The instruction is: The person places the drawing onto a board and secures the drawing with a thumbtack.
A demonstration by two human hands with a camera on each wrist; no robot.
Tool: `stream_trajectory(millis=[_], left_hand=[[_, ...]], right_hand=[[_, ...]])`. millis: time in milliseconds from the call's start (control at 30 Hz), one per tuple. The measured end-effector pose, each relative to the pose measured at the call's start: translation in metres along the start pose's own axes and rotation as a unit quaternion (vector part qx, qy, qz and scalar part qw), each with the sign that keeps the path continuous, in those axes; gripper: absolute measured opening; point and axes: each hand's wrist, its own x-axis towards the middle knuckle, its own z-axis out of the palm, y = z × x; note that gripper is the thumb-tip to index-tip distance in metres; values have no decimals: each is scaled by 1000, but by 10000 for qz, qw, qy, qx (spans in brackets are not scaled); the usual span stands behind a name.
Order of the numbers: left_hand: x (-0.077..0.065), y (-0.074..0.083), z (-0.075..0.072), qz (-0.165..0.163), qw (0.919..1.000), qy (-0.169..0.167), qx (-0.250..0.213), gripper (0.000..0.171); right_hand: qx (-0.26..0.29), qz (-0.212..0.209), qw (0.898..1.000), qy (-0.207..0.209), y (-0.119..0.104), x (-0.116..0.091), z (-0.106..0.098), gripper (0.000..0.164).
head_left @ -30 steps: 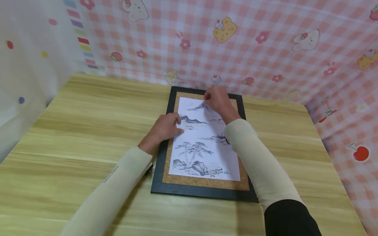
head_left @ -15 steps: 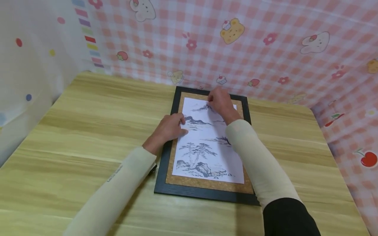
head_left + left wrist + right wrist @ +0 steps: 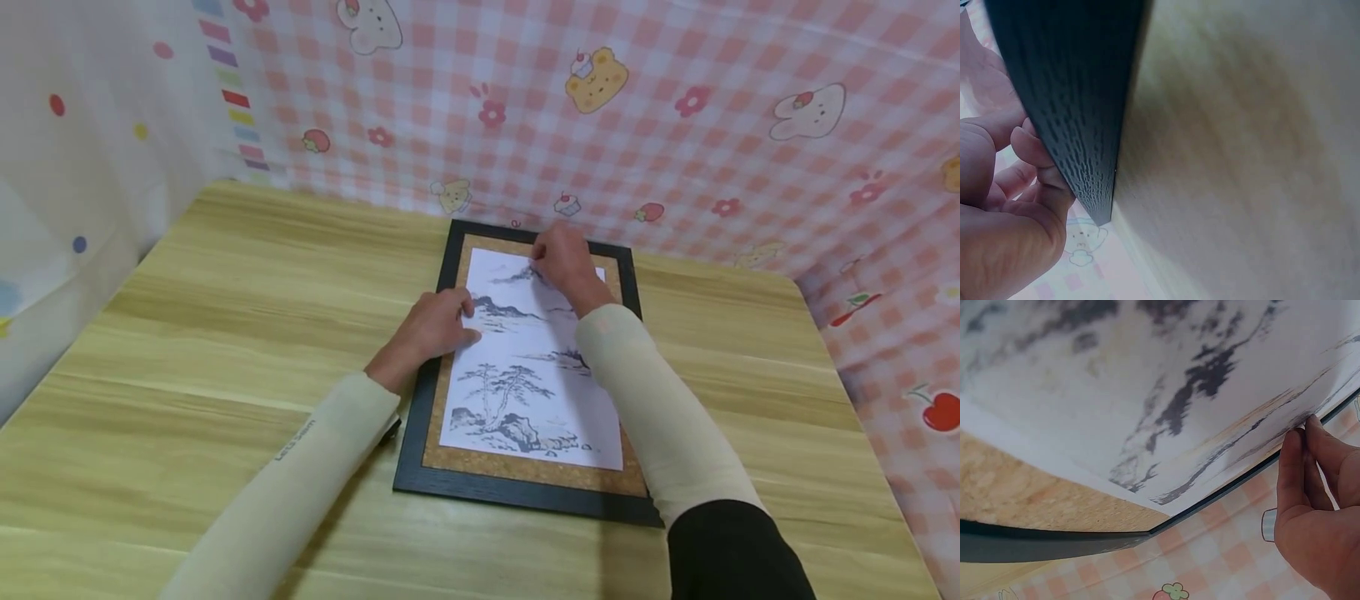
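Observation:
A white sheet printed with an ink landscape (image 3: 525,337) lies on a cork board (image 3: 525,475) with a black frame (image 3: 517,497). My left hand (image 3: 433,327) rests at the sheet's left edge, thumb and fingers spread apart. In the left wrist view that hand (image 3: 1013,244) is partly behind the frame's dark side (image 3: 1075,106). My right hand (image 3: 562,257) is at the sheet's top edge. Its thumb and finger (image 3: 1291,469) come together there in a pinch, in the right wrist view; whatever small thing lies between the tips is hidden.
The framed board lies on a wood-grain table (image 3: 247,308), its far end close to a pink checked cloth (image 3: 450,75). White dotted cloth (image 3: 90,167) hangs at the left. A small dark item (image 3: 392,429) shows at the left wrist.
The whole head view has shifted slightly, so the scene sits a little further right. Both hands keep their places on the sheet and board.

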Motion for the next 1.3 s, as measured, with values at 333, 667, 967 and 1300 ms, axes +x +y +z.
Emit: stream_trajectory(millis=[333, 667, 967, 1300], left_hand=[[0, 1, 1, 20, 10000, -20, -7, 30], [3, 1, -3, 96, 9999, -28, -14, 30], [4, 0, -3, 50, 10000, -25, -70, 31], [1, 1, 0, 32, 10000, -11, -47, 30]], right_hand=[[92, 74, 9999, -14, 3, 3, 0, 11], [444, 479, 9979, 35, 5, 6, 1, 11], [459, 392, 9980, -176, 10, 5, -2, 17], [440, 389, 9983, 68, 13, 3, 4, 19]])
